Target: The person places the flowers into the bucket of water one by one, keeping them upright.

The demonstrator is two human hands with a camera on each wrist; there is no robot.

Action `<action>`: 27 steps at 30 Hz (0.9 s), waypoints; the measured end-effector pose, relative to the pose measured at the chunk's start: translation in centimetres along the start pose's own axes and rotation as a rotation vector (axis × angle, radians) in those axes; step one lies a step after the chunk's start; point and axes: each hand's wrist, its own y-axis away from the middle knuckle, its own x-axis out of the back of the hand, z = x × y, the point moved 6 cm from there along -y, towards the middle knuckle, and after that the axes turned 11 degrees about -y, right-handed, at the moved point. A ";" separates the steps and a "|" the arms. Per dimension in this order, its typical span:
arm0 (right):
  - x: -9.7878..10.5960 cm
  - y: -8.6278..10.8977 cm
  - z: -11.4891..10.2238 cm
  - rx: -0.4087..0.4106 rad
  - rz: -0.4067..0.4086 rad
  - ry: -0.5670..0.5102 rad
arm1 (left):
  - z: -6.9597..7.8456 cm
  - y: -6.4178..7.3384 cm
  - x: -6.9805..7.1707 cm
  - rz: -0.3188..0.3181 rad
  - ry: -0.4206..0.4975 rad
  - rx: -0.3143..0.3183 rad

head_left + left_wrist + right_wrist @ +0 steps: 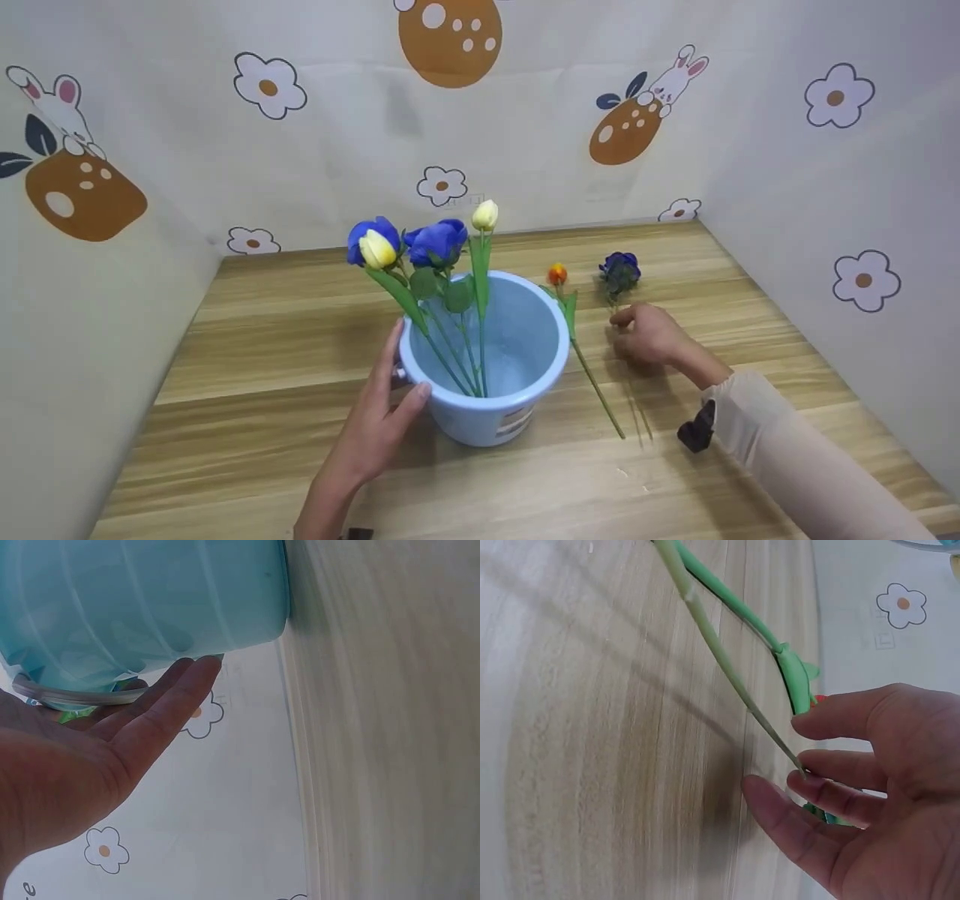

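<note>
A light blue bucket (486, 420) stands mid-table, holding several artificial flowers: blue blooms (435, 241), a yellow-white tulip (378, 249) and a pale yellow tulip (486, 215). My left hand (379, 424) rests against the bucket's left side, thumb at the rim; in the left wrist view its extended fingers (169, 712) touch the wall near the handle (82, 696). To the right, my right hand (649, 334) has its fingers curled around the thin stem (731, 675) of a blue rose (621, 274). Its fingertips partly hide the stem, so the exact contact is unclear.
An orange tulip (557, 274) with a green stem lies between the bucket and my right hand. The wooden tabletop (262, 360) meets patterned cloth walls (345, 150) at the back and on both sides.
</note>
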 end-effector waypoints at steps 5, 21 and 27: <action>0.4 0.0 0.4 -0.025 0.058 -0.015 | -0.1 0.0 0.0 -0.002 -0.011 0.008; 1.0 0.7 0.7 -0.182 0.084 -0.401 | -0.2 0.0 0.0 0.010 -0.019 0.001; 1.2 0.9 0.4 -0.157 0.101 -0.457 | -0.3 -0.1 -0.2 -0.007 -0.007 0.031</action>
